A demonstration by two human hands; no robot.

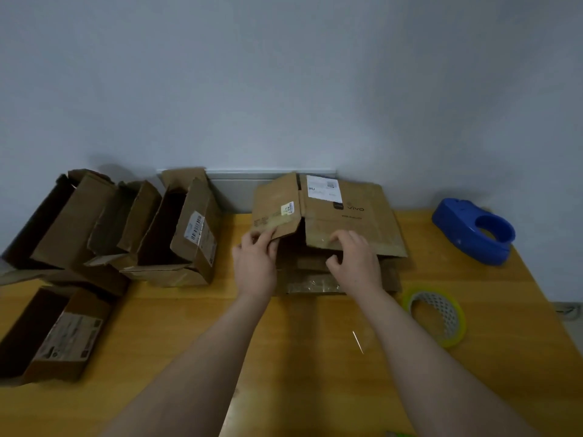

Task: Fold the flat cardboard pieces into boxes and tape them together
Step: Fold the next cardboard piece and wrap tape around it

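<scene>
— Left of the vivo carton (pixel 347 216): four folded boxes (pixel 186 234) lying on the bench (pixel 284 357), mouths open. Counted as shaped, then?

— Shaped, yes. Sealed, hard to say; flaps hanging loose on most, so probably taping left to do.

— And the vivo carton itself?

— Flat, topmost on a stack of flat pieces (pixel 315 283), near edge raised off that stack. Left grip (pixel 257 260) pinching the corner of its side flap (pixel 277 209) between thumb and fingers. Right grip (pixel 355 260) curled on the near edge of the main panel, thumb seemingly beneath. Looks like the very start of opening it out.

— Under the vivo carton?

— At least two more flat pieces, perhaps more; hard to count from this angle.

— Tape?

— Right of the vivo carton, untouched: blue tape dispenser (pixel 473 231) farther back, yellow-green tape roll (pixel 437 318) nearer. Neither in a grip.

— So roughly where?

— Probably past halfway on folding. Outstanding: this carton, the pieces beneath, and, by the look of those loose flaps, a good deal of sealing.
</scene>
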